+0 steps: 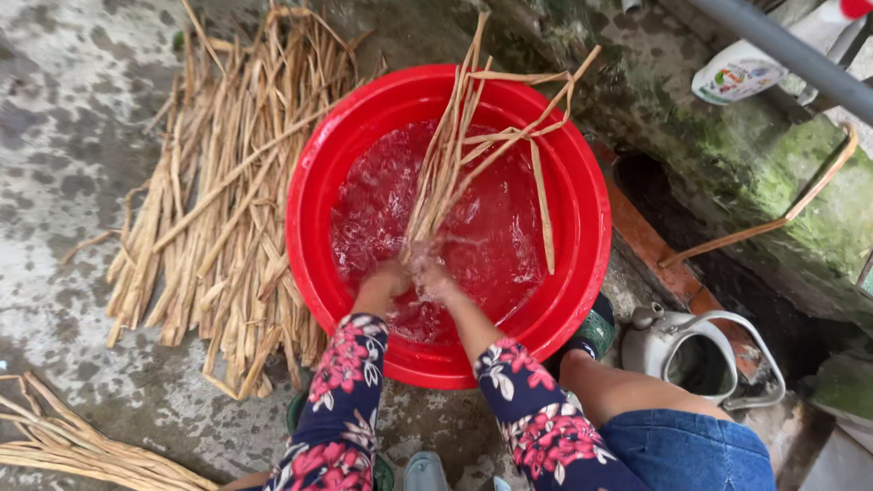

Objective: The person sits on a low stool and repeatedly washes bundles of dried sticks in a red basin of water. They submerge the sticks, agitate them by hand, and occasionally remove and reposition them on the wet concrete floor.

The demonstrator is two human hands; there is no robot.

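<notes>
A pile of dry reed strips (214,200) lay on the wet concrete left of the red basin (582,264), within reach. Both hands, left (393,277) and right (435,280), met underwater, gripping the bundle of strips (446,173) by its lower end, evidently so it soaked; a metal kettle (696,359) stood to the right.

Both hands (414,277) blurred under churning water (482,236)
</notes>
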